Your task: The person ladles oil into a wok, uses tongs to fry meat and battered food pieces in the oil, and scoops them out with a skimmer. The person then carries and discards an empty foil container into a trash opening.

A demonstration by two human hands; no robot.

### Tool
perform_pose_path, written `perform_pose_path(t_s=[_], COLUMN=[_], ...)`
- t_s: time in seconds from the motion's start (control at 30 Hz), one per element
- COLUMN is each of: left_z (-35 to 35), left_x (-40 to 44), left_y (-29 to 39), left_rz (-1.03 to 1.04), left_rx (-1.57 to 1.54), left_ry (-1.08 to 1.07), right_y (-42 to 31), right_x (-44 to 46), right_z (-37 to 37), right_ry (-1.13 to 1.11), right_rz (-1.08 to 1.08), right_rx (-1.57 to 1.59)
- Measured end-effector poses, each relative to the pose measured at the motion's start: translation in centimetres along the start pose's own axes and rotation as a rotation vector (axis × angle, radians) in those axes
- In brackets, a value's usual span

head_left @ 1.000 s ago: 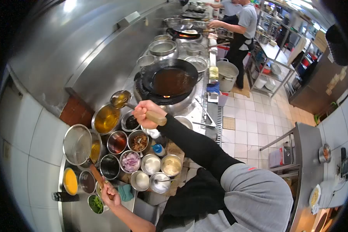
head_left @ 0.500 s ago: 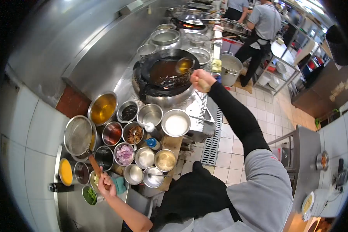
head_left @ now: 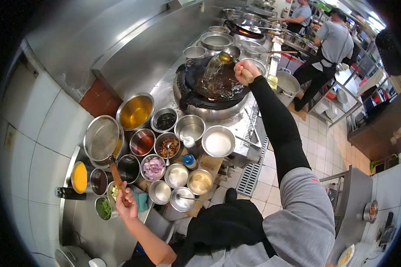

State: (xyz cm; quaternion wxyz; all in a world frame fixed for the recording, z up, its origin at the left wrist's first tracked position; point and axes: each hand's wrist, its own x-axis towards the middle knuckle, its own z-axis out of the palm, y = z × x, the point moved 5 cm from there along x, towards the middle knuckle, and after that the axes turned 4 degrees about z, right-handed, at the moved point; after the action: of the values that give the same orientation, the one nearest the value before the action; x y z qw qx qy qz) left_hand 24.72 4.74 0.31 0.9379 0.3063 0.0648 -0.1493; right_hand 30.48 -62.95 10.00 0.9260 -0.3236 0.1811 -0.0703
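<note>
Clearly, from the head view, both hands of this person are occupied. The right hand [head_left: 247, 72] is closed like a fist around the end of a ladle [head_left: 226, 58], and its wooden grip shows a little below the fingers. The bowl of this ladle is above the wok [head_left: 192, 79], near its far side, and it is tipped, so that a clear liquid [head_left: 213, 70] falls in a thin sheet into the dark wok. I judge the ladle stiff, but heavy at the far end when it is full; the wooden grip is the right place to hold, because the metal near the stove is probably hot, and oily fingers could slip.

The left hand [head_left: 127, 204] is also closed, its fingers bent around the wooden handle [head_left: 115, 173] of a round strainer [head_left: 102, 137]. This strainer lies over a metal pot at the left, and it seems to rest on the rim, but I cannot tell surely. It should be light, with a firm ring and a more delicate mesh, so the handle is the best hold. Just beside this hand lies a green cloth [head_left: 141, 201], soft and easily pushed.
</note>
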Motion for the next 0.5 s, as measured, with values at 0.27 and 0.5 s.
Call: perform_pose_path(t_s=[0.27, 0.5], left_z=[-0.4, -1.8], left_x=[-2.1, -1.8], left_y=[0.6, 0.7], left_rz=[0.038, -0.006], left_rx=[0.109, 0.107], left_ry=[0.026, 0.045], right_y=[-4.7, -4.4], right_x=[0.1, -6.2], right_z=[-1.9, -3.7], right_ry=[0.321, 0.310], right_rz=[-0.245, -0.312], right_rx=[-0.717, -1.266])
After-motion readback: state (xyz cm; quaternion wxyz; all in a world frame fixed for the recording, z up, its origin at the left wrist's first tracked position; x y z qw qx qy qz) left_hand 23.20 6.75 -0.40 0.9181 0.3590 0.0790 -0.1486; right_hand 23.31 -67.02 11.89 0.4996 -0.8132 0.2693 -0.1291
